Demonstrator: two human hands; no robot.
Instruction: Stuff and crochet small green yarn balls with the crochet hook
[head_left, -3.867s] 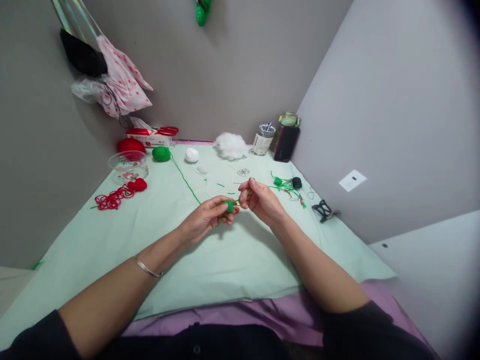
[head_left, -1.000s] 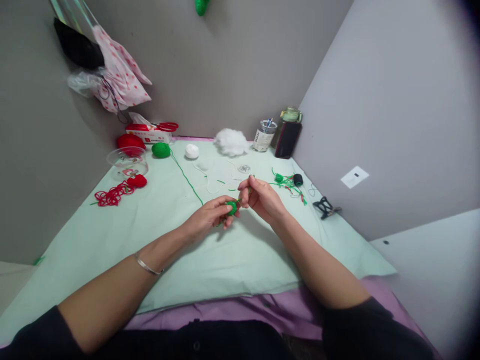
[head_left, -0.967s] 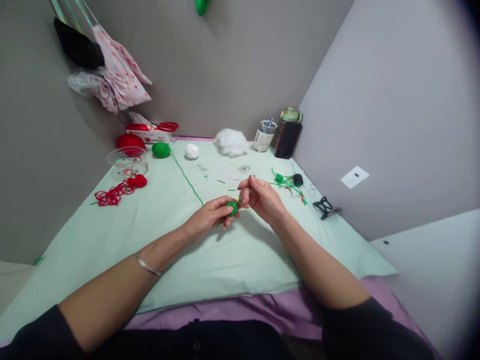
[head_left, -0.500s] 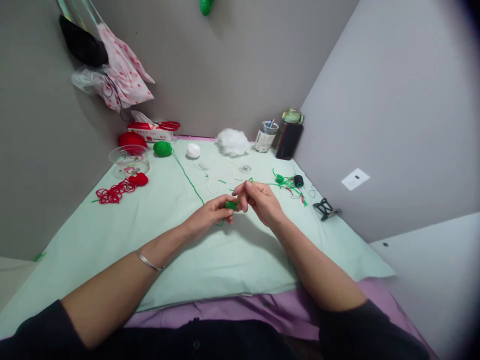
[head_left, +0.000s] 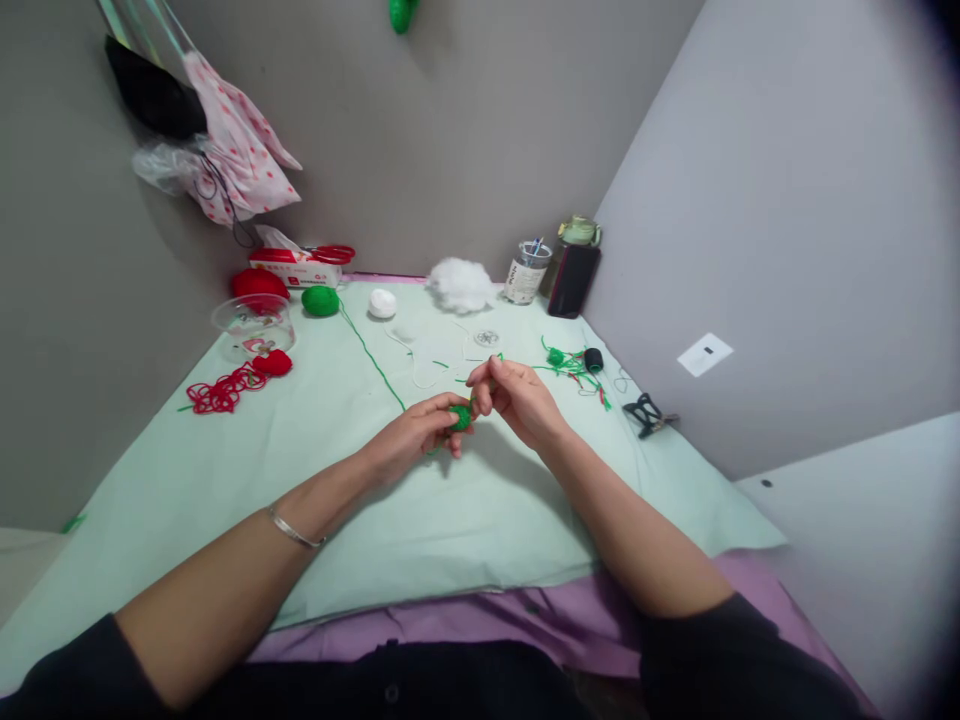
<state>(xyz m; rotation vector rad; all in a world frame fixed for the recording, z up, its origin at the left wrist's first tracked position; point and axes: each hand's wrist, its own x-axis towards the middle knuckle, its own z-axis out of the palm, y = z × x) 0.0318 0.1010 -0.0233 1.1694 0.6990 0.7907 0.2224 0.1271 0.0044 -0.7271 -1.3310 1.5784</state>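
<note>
My left hand (head_left: pixel 414 434) pinches a small green crocheted piece (head_left: pixel 460 417) above the pale green cloth (head_left: pixel 225 480). Right beside it, my right hand (head_left: pixel 516 398) is closed on a thin crochet hook whose tip meets the piece. A green yarn strand (head_left: pixel 371 355) runs from the piece back to a green yarn ball (head_left: pixel 321 301) at the far left. A silver bangle (head_left: pixel 295 533) sits on my left wrist.
A red yarn tangle (head_left: pixel 221 390), a clear bowl (head_left: pixel 252 322), a red yarn ball (head_left: pixel 259 284) and a box with red scissors (head_left: pixel 300 264) lie far left. White stuffing (head_left: pixel 459 284), a white ball (head_left: pixel 382 303), a pen jar (head_left: pixel 524 273), green scraps (head_left: pixel 571 365), a black spool (head_left: pixel 593 360) and a black tool (head_left: pixel 646 414) lie right.
My hands stay together on the green piece, with small finger shifts; my right hand has dipped slightly toward it. The view has wobbled a little.
</note>
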